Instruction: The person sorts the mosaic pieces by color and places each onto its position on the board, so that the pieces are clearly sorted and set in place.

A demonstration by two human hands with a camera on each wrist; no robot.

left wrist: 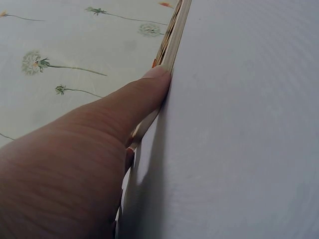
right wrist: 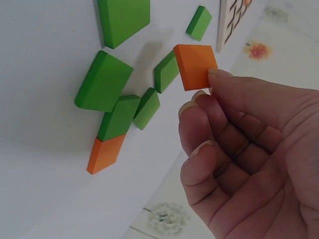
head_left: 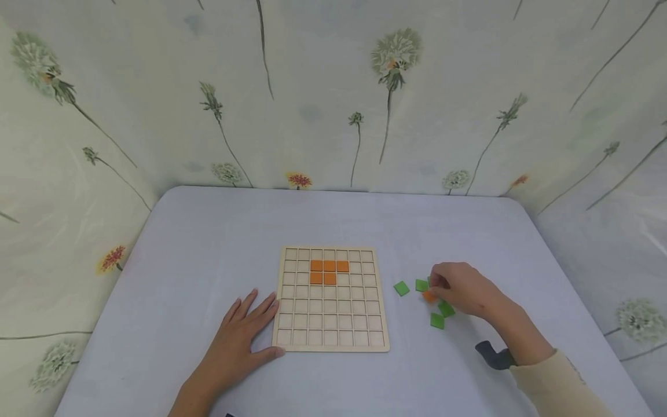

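1. Where the desk point(head_left: 208, 231) ends at its far edge, a flower-printed backdrop point(head_left: 312, 145) is seen rising behind it.
2. On the desk, a square wooden grid board point(head_left: 333, 348) is laid flat.
3. The board's left edge is touched by the left hand point(head_left: 237, 333), its fingers straight and spread, with nothing gripped; its thumb is rested at the near left corner.
4. To the right of the board, the right hand point(head_left: 465, 289) is held with its fingers curled, and an orange tile point(right wrist: 195, 68) is pinched at their tips.
5. Five orange pieces point(head_left: 329, 266) are set in the board's second and third rows from the far edge.
6. Green tiles point(right wrist: 103, 83) are scattered beneath the right hand, and a loose orange tile point(right wrist: 106, 154) is seen just beside one.
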